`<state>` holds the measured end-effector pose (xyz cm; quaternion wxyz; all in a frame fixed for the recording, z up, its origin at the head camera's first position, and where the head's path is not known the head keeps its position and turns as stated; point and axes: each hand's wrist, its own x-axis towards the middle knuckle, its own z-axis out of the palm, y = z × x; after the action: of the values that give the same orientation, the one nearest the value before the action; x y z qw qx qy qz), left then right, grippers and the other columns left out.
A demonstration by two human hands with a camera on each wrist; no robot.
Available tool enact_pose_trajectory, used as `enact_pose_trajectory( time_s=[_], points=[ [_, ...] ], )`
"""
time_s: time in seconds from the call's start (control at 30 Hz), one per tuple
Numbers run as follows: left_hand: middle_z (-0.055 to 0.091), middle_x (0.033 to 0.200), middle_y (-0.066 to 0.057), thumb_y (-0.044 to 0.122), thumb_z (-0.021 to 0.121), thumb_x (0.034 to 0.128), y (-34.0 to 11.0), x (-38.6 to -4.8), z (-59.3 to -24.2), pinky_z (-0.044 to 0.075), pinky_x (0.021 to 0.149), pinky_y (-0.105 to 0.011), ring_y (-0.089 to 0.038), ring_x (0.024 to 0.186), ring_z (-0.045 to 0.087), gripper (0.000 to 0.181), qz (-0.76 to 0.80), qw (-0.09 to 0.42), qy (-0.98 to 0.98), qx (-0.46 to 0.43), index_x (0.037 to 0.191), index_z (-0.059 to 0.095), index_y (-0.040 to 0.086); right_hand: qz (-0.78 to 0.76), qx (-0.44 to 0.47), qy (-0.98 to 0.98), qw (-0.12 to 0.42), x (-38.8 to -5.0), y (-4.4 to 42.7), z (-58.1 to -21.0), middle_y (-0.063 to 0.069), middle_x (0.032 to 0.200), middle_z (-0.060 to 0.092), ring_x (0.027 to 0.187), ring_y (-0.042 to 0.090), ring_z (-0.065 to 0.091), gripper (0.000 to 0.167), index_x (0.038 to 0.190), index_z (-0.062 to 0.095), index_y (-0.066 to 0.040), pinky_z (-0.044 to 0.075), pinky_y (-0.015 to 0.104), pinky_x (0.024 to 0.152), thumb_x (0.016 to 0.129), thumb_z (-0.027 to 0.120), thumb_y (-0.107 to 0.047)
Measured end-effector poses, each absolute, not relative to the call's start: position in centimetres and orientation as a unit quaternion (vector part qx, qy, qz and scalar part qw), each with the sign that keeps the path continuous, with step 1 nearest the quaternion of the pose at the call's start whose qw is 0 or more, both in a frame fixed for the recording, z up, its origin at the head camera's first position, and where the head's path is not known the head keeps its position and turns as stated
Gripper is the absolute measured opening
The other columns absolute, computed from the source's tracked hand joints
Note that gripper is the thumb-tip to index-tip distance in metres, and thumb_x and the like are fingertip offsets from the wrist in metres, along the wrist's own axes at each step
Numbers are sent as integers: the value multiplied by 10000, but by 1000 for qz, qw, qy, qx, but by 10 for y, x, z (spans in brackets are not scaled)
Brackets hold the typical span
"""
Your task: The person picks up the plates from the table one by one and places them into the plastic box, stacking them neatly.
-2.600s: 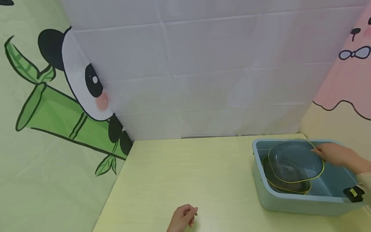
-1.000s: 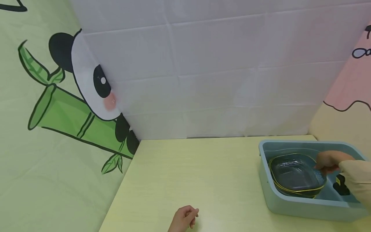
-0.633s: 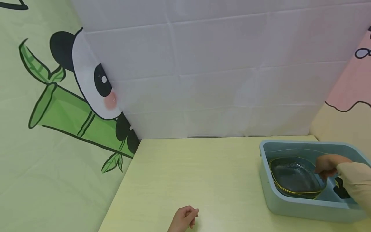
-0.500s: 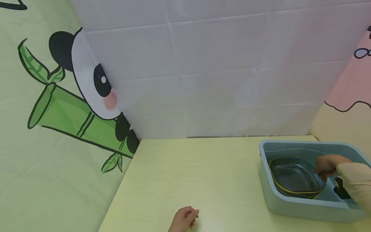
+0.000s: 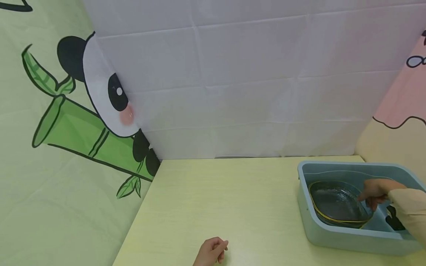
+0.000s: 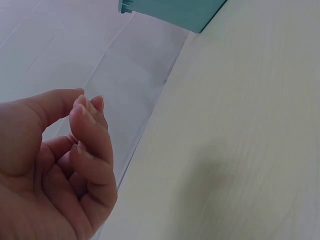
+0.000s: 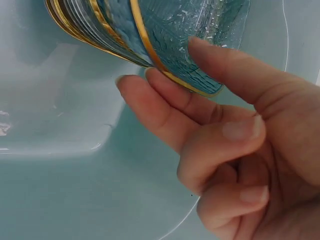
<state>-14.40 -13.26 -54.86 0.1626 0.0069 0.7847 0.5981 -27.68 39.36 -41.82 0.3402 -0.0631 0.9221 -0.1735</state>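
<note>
Clear, textured glass bowls (image 5: 337, 201) with gold rims sit nested in the left part of a blue-green plastic basin (image 5: 336, 233). My right hand (image 5: 377, 190) reaches into the basin at the stack's right side. In the right wrist view, the thumb and the foremost fingers of the right hand (image 7: 225, 125) are spread on either side of the top glass bowl's rim (image 7: 150, 45); the other fingers are bent. My left hand (image 5: 210, 251) is loosely curled above the front of the table and holds nothing. The left wrist view shows the left hand (image 6: 65, 160) with thumb near fingertips.
The basin stands at the right of a pale yellow table (image 5: 233, 199), close to the side wall. A white sheet (image 5: 239, 92) hangs behind the table, and a green panda-print sheet (image 5: 60, 192) hangs at the left.
My right hand lowered a glass bowl onto the stack inside the basin. Since half a second ago its fingers have spread apart at the rim. The left hand has barely moved.
</note>
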Motion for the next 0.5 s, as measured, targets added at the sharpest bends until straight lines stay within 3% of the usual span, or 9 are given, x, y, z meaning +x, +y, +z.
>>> enact_pose_trajectory(
  time_s=[0.2, 0.5],
  points=[
    [470, 514, 74, 271, 522, 934, -132, -143, -548, 346, 435, -175, -55, 442, 456, 378, 601, 163, 783, 4, 878, 604, -93, -147, -75, 933, 319, -275, 387, -424, -30, 504, 605, 401, 2, 260, 336, 601, 682, -66, 259, 179, 453, 820, 654, -320],
    [484, 526, 69, 318, 552, 911, -134, -144, -543, 415, 466, -201, -52, 443, 474, 393, 599, 156, 785, 15, 857, 609, -67, -123, -68, 937, 320, -274, 384, -424, -22, 512, 620, 397, -9, 276, 362, 595, 681, -62, 247, 162, 443, 817, 654, -346]
  ],
)
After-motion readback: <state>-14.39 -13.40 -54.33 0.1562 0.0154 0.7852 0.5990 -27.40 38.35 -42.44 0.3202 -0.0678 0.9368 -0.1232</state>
